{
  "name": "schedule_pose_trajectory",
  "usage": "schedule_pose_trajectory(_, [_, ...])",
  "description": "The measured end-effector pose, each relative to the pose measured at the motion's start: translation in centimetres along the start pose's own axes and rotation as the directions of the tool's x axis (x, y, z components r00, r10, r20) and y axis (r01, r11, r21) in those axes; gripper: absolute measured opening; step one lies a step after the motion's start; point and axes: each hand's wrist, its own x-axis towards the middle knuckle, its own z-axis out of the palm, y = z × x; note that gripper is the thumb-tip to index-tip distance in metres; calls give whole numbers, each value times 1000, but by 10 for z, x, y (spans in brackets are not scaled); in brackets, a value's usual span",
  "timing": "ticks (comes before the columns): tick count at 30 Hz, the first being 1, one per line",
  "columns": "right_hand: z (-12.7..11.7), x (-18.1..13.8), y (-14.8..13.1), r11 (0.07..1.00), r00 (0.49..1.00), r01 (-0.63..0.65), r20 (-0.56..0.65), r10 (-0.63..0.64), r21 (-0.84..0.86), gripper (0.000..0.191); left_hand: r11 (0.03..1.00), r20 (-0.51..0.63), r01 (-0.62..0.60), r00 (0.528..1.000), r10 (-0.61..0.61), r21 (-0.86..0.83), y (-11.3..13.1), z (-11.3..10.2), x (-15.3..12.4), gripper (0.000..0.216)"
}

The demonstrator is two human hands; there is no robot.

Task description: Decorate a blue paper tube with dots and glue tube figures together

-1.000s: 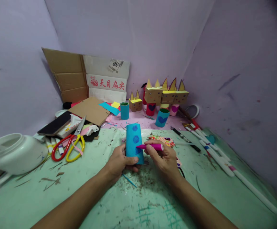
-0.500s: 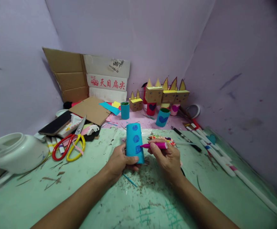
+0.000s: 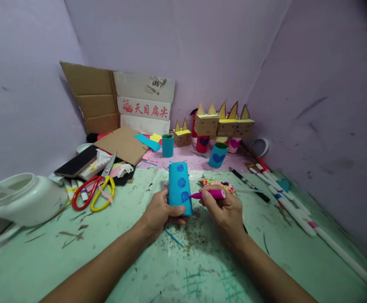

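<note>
My left hand (image 3: 161,211) grips the lower end of a blue paper-covered tube (image 3: 174,176), thumb across its front. Three dark blue spots run down the tube, which is held tilted above the table. A magenta marker (image 3: 213,194) is pinched in my right hand (image 3: 226,210), its tip at the right edge of the lowest spot. A thin blue paper strip (image 3: 173,238) lies below my left hand.
Scissors (image 3: 103,183) and a white pot (image 3: 25,202) are on the left. At the back stand a blue tube (image 3: 167,146), a heart-marked tube (image 3: 218,155) and several eared cardboard figures (image 3: 207,125). White markers (image 3: 292,210) lie to the right.
The view has shifted slightly, moving everything a little to the right. The lowest spot looks a bit rounder and more filled. Both hands keep their holds.
</note>
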Motion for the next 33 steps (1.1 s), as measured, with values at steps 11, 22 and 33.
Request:
schedule_pose_trajectory(11, [0, 2, -8, 999, 998, 51, 28, -50, -21, 18, 1000, -2, -6, 1000, 6, -24, -2, -1, 1, 52])
schedule_pose_trajectory(22, [1, 1, -12, 1000, 998, 22, 58, -21, -16, 18, 1000, 8, -17, 1000, 17, -2, -3, -1, 1, 46])
schedule_pose_trajectory(33, [3, -2, -7, 999, 996, -35, 88, 35, 7, 17, 1000, 15, -23, 1000, 22, 7, -7, -2, 3, 48])
